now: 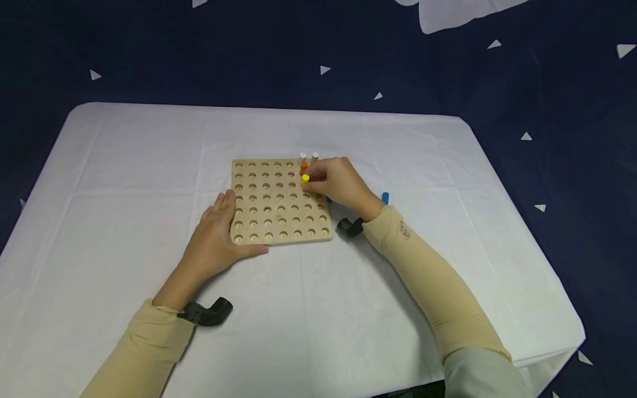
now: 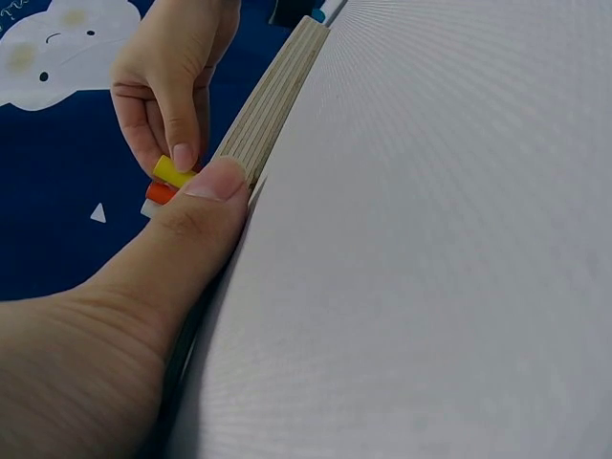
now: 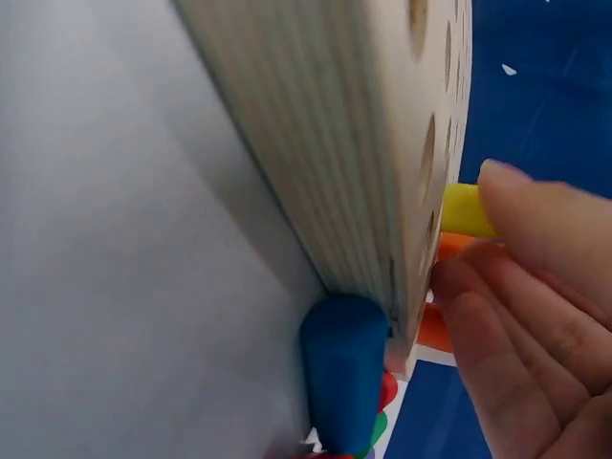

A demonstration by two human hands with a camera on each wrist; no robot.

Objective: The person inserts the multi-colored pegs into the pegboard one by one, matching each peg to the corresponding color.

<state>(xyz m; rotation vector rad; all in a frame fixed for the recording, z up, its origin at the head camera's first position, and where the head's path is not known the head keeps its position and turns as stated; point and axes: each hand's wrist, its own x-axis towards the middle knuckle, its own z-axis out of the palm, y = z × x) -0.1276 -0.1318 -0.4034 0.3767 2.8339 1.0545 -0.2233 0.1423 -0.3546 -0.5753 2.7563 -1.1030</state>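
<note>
From the head view, the right hand [image 1: 335, 182] pinched a yellow peg [image 1: 305, 178] over the wooden pegboard [image 1: 278, 202], near its far right corner; the left hand [image 1: 219, 232] lay flat, steadying the board's near left edge. Keeping the peg upright seemed wise.

The left wrist view showed fingertips [image 2: 182, 153] gripping it.

Only the right wrist view revealed a blue peg [image 3: 344, 373] lying against the board's edge.

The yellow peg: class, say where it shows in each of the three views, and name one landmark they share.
Head: yellow peg right of centre, at the right hand's fingertips.
Left wrist: upper left, above the left thumb.
Right wrist: right of centre, under a fingertip.
Shared landmark: the wooden board.
</note>
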